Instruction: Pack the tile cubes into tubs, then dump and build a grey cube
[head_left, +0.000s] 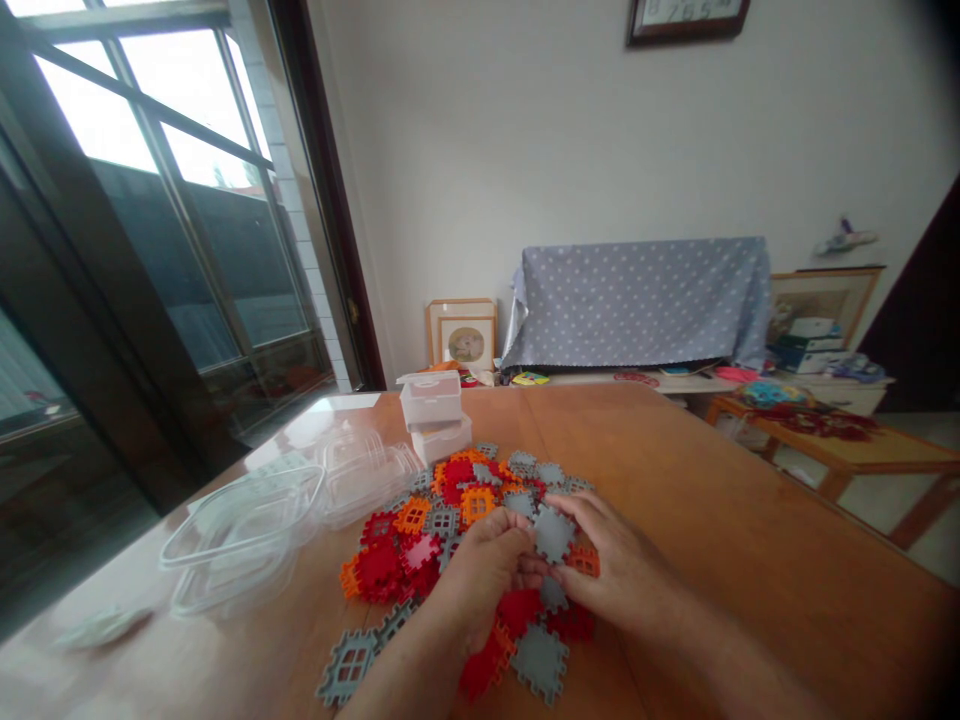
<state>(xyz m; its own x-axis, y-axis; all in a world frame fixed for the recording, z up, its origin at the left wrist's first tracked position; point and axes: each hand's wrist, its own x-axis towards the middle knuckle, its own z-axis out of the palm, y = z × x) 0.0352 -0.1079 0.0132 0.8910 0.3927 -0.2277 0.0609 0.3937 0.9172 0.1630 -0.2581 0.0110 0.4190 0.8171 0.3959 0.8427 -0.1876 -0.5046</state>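
A plain grey interlocking tile (555,533) with toothed edges is held by my right hand (615,560), its thumb and fingers at the tile's right side. Close against the tile's left edge is my left hand (487,565), with its fingers curled together; what lies in them, if anything, is hidden. Under and around both hands spreads a heap of toothed tiles, among them a red tile (378,568), an orange window tile (478,504) and a grey window tile (350,664). A plain grey tile (540,660) lies nearer to me.
Two small white boxes (433,398) are stacked behind the heap. Clear plastic containers (247,530) stand to the left on the wooden table (720,560). A low wooden side table (847,450) is at the right, beyond the table edge.
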